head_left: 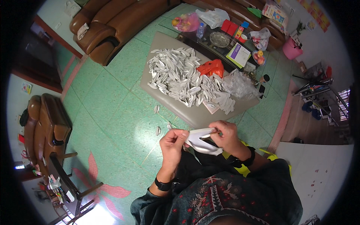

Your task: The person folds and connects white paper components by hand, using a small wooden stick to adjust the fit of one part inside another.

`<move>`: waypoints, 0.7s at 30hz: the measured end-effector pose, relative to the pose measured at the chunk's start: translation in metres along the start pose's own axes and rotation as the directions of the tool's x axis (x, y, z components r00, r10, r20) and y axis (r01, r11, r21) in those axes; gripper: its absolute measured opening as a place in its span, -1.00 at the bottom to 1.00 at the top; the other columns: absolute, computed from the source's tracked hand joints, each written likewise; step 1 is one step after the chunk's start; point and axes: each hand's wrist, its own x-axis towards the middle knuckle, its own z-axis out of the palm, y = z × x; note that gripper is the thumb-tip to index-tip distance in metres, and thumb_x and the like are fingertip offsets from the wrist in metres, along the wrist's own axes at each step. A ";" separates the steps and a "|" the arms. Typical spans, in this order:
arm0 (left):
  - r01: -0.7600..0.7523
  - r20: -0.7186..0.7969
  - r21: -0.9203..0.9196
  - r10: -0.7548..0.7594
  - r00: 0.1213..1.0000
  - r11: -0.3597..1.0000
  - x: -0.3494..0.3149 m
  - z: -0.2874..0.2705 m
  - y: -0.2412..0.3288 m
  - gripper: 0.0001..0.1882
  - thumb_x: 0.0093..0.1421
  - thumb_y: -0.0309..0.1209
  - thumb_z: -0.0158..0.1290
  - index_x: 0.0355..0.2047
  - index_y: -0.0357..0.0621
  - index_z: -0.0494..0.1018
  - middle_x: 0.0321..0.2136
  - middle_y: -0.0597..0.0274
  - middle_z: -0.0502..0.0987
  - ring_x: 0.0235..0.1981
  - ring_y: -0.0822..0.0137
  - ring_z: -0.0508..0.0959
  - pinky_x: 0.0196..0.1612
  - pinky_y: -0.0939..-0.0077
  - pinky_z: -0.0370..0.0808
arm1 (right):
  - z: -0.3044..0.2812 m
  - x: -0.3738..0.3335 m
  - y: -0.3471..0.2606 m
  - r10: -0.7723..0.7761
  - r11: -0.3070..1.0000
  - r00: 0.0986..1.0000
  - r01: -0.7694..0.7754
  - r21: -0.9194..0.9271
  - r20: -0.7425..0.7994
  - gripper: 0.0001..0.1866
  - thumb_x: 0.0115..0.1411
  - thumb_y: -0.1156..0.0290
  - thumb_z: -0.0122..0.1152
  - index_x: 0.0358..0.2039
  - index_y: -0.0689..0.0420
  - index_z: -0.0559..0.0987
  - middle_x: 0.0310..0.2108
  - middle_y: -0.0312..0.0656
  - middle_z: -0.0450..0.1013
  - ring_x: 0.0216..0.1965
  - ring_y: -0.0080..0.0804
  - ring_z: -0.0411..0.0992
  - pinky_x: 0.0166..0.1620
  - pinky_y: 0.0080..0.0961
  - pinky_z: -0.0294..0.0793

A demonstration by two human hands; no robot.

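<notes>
Above my lap, my left hand pinches one end of a white, folded, strip-like piece between thumb and fingers. The piece hangs partly spread, with an opening in its middle; its material cannot be made out. My right hand is closed at the piece's other end, with a thin brownish stick-like thing at its fingertips. Just beyond my hands, a large heap of similar whitish, slender folded pieces covers much of a grey padded bench.
A red plastic bag and a clear plastic bag lie by the heap. Behind stands a dark glass table with a bottle, fruit and a glass dish. A few loose pieces lie on the green tiled floor. Brown sofas line the walls.
</notes>
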 end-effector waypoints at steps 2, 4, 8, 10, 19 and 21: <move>0.034 0.005 -0.007 -0.034 0.999 0.999 -0.002 -0.004 -0.002 -0.91 0.15 -0.50 0.01 -0.43 -0.29 0.45 -0.58 0.30 0.48 -0.61 0.59 0.41 -0.56 0.76 0.33 | -0.003 -0.001 0.005 -0.028 1.000 0.999 0.028 -0.014 0.030 -0.87 -0.18 0.60 0.10 -0.51 0.20 0.47 -0.63 -0.14 0.38 -0.62 -0.21 0.36 -0.55 -0.42 0.31; 0.105 0.021 0.030 -0.106 0.994 0.994 -0.001 -0.010 -0.004 -0.91 0.15 -0.50 0.02 -0.44 -0.29 0.44 -0.58 0.28 0.49 -0.61 0.58 0.42 -0.57 0.74 0.36 | -0.003 0.006 0.002 -0.069 0.997 0.995 0.071 -0.019 0.076 -0.86 -0.19 0.59 0.09 -0.50 0.20 0.47 -0.62 -0.15 0.39 -0.60 -0.20 0.36 -0.53 -0.41 0.32; 0.095 0.071 -0.037 -0.092 0.993 0.995 0.000 -0.004 -0.009 -0.90 0.15 -0.48 0.03 -0.44 -0.29 0.42 -0.58 0.29 0.49 -0.62 0.58 0.42 -0.57 0.73 0.38 | 0.010 0.016 -0.009 -0.243 0.964 0.951 0.259 -0.063 0.189 -0.82 -0.22 0.54 0.14 -0.49 0.17 0.47 -0.63 -0.20 0.37 -0.54 -0.25 0.35 -0.48 -0.39 0.34; 0.075 0.052 -0.039 -0.073 0.996 0.996 -0.002 -0.003 -0.006 -0.90 0.15 -0.48 0.03 -0.44 -0.29 0.42 -0.58 0.29 0.48 -0.62 0.58 0.42 -0.57 0.73 0.37 | 0.018 0.016 -0.012 -0.318 0.940 0.934 0.333 -0.074 0.161 -0.81 -0.24 0.54 0.18 -0.49 0.15 0.47 -0.65 -0.22 0.34 -0.55 -0.28 0.34 -0.48 -0.40 0.34; 0.030 -0.022 -0.086 -0.032 0.999 0.996 -0.012 -0.023 0.004 -0.88 0.15 -0.45 0.03 -0.39 -0.29 0.44 -0.57 0.30 0.49 -0.60 0.58 0.43 -0.55 0.76 0.37 | 0.004 0.009 -0.002 -0.227 0.966 0.970 0.236 -0.101 0.090 -0.77 -0.21 0.57 0.19 -0.44 0.18 0.46 -0.63 -0.20 0.34 -0.57 -0.28 0.34 -0.52 -0.43 0.33; 0.085 0.066 -0.014 -0.084 0.994 0.996 -0.011 -0.029 0.007 -0.87 0.14 -0.47 0.04 -0.35 -0.29 0.45 -0.55 0.29 0.50 -0.59 0.59 0.44 -0.53 0.77 0.38 | -0.001 0.014 -0.005 -0.293 0.945 0.946 0.308 -0.106 0.138 -0.78 -0.16 0.63 0.11 -0.39 0.22 0.46 -0.55 -0.16 0.40 -0.58 -0.27 0.35 -0.52 -0.41 0.35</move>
